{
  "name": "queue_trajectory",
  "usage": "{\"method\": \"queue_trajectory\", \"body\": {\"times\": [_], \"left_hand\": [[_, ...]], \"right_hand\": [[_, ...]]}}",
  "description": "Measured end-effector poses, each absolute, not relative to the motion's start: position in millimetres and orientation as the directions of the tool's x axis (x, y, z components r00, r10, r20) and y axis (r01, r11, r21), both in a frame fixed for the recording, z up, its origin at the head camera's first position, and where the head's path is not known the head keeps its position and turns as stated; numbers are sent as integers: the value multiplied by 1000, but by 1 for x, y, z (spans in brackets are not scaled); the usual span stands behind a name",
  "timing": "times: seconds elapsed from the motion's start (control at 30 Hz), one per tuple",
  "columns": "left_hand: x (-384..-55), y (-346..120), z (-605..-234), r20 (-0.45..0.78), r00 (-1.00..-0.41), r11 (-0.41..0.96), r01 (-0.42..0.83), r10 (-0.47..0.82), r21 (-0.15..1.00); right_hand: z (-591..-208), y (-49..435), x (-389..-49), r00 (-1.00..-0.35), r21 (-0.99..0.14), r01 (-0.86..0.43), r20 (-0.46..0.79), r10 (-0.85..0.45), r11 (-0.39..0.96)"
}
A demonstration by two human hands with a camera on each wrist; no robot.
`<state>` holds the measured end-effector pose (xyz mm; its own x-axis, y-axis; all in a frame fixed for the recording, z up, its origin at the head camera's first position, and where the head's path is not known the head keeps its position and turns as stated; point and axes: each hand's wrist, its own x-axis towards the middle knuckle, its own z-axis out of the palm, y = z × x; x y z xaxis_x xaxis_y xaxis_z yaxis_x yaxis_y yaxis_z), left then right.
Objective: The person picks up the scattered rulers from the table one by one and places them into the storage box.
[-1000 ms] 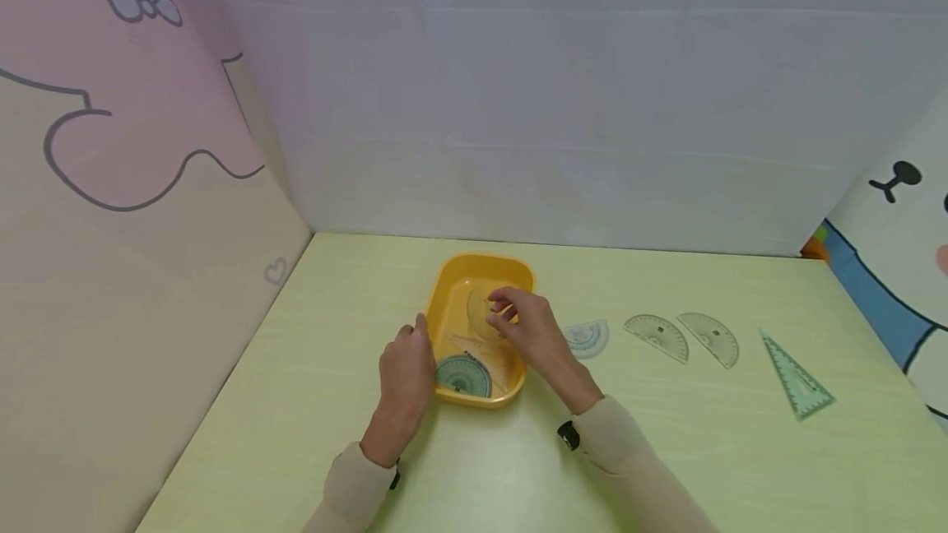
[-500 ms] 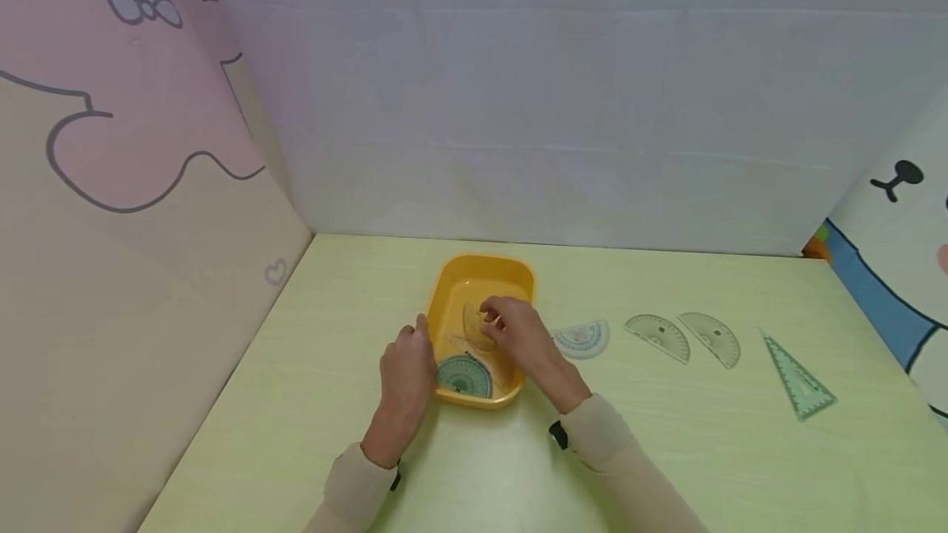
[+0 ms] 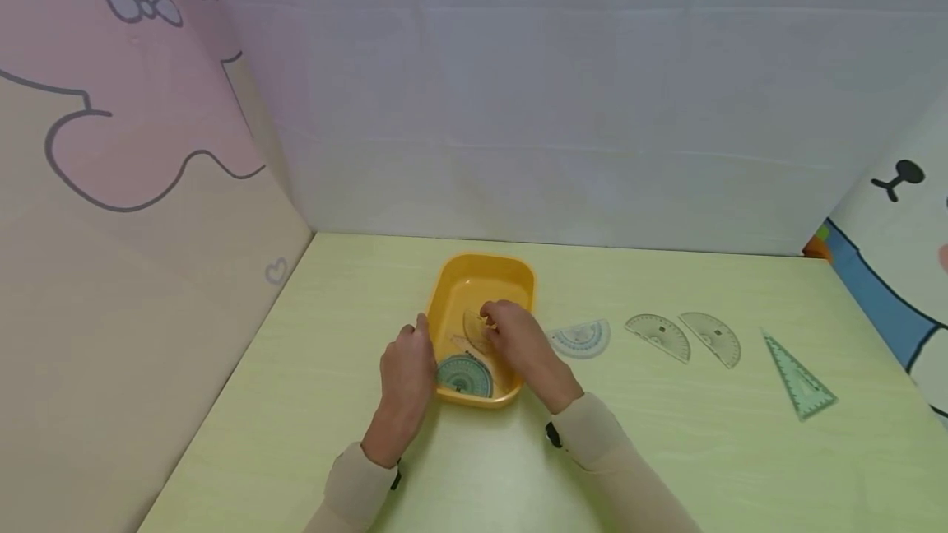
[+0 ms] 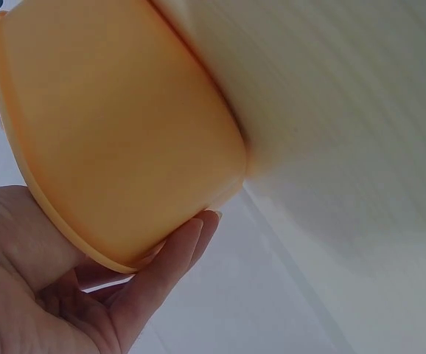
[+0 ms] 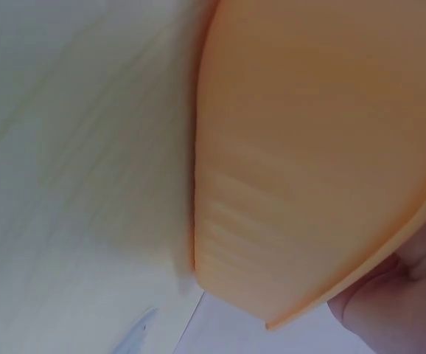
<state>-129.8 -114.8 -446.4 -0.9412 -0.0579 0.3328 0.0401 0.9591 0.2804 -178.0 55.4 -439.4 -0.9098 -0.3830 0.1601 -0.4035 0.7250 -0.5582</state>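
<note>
A yellow plastic tray (image 3: 489, 261) stands on the table. My left hand (image 3: 407, 364) grips its left rim; in the left wrist view the thumb and fingers of the left hand (image 4: 73, 287) take hold of the tray wall (image 4: 124, 133). Reaching inside the tray, my right hand (image 3: 518, 340) pinches a clear protractor (image 3: 472, 331) at its right side. Nearer the front lie a green protractor (image 3: 464, 375) and a faint clear set square (image 3: 459, 342). In the right wrist view the tray's side (image 5: 309, 133) hides most of the right hand (image 5: 412, 295).
To the tray's right lie a clear protractor with blue markings (image 3: 583, 340), a greyish protractor (image 3: 659, 337) with a similar protractor (image 3: 711, 339) beside it, and a green set square (image 3: 800, 381). A white curtain (image 3: 555, 146) hangs behind the table.
My right hand has moved down and slightly left inside the tray, and the clear protractor has lowered towards the set square. My left hand has stayed on the rim.
</note>
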Motion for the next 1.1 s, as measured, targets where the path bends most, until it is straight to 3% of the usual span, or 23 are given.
{"method": "queue_trajectory", "body": {"times": [0.27,0.7,1.1], "left_hand": [[-128,-114,-446,320,-945,958,35,-60,284],[-128,-113,-448,314,-947,959,29,-63,280],[-125,-114,-446,324,-944,962,25,-68,273]], "right_hand": [[-442,55,-173,-891,-437,-454,202,-407,776],[-444,51,-174,-894,-339,-446,221,-391,828],[-439,53,-174,-895,-432,-446,239,-377,784]]}}
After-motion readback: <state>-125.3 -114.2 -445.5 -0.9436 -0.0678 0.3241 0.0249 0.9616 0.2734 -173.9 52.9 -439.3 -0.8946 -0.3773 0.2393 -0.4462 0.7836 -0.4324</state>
